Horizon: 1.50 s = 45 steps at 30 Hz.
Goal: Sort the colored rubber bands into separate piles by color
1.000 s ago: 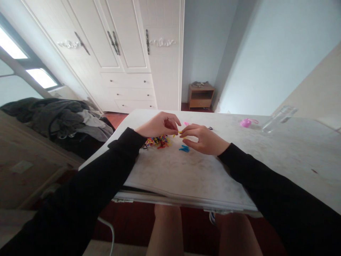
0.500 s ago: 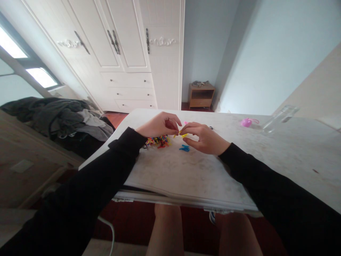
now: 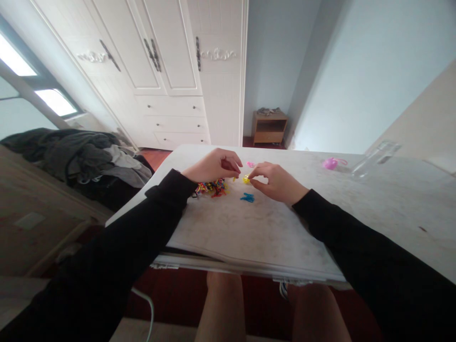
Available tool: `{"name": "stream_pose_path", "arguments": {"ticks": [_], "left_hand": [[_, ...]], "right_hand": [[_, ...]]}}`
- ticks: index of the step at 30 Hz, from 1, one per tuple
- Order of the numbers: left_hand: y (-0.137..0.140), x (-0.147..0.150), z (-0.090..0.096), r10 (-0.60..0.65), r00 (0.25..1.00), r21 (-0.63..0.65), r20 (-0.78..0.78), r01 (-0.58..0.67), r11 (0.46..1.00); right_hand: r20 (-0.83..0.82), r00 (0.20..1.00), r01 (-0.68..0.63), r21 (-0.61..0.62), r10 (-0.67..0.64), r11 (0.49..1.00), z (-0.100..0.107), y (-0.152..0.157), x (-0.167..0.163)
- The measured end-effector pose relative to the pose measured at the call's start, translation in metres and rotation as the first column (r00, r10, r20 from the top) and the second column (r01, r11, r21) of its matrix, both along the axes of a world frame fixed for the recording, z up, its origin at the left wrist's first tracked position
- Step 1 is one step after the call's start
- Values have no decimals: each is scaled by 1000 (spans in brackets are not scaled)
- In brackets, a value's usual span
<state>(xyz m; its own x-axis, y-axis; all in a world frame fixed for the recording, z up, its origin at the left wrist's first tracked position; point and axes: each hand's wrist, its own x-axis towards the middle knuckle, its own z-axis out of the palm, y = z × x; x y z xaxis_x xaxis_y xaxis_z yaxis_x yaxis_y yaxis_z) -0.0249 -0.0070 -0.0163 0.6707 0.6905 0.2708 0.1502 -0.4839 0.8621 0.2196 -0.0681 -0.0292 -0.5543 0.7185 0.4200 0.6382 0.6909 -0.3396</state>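
My left hand (image 3: 220,165) hangs just above a mixed pile of small coloured hair ties (image 3: 211,188). Its thumb and fingers are pinched together, with a bit of a yellow hair tie (image 3: 234,179) showing under the fingertips. My right hand (image 3: 274,183) is closed in a pinch at the edge of a small group of yellow hair ties (image 3: 245,179); whether a tie is between its fingertips is hidden. Nearer to me lies a little bunch of blue hair ties (image 3: 247,197). Behind the yellow ones are some pink hair ties (image 3: 250,164).
On the white table (image 3: 231,232), a pink round object with a loop (image 3: 331,164) lies at the right beside a clear glass bottle (image 3: 374,161). Heaped clothes (image 3: 81,152) are off the left side. A white wardrobe (image 3: 171,109) and a wooden nightstand (image 3: 270,128) stand beyond.
My hands have parted: the right fingertips have moved a little right, away from the left ones, to the yellow group. The pink ties now show more fully. The left hand has barely moved.
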Motion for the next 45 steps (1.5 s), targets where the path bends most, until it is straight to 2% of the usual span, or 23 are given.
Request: {"name": "stream_pose_path", "arguments": {"ticks": [6, 16, 19, 24, 27, 39, 45], "left_hand": [[0, 0, 0, 24, 1000, 32, 5, -25, 999], [3, -1, 0, 60, 998, 108, -5, -59, 992], [2, 0, 1, 70, 998, 93, -2, -69, 993], [0, 0, 3, 72, 997, 82, 7, -72, 994], [-1, 0, 4, 81, 997, 77, -3, -80, 994], [-2, 1, 3, 98, 995, 50, 9, -98, 994], [-1, -3, 7, 128, 992, 72, -9, -127, 989]], "right_hand": [[24, 1000, -2, -43, 3, 999, -4, 2, 1], [-6, 995, 99, 25, -99, 995, 3, 1, 1], [-40, 999, 37, 22, -36, 999, 4, -1, -1], [-76, 983, -170, -3, 169, 985, 4, -8, -7], [-68, 976, -211, -20, 209, 977, 4, -11, -8], [-45, 978, -205, -10, 204, 979, 3, -12, -11], [-41, 994, -102, 14, 103, 995, 0, -7, -7]]}}
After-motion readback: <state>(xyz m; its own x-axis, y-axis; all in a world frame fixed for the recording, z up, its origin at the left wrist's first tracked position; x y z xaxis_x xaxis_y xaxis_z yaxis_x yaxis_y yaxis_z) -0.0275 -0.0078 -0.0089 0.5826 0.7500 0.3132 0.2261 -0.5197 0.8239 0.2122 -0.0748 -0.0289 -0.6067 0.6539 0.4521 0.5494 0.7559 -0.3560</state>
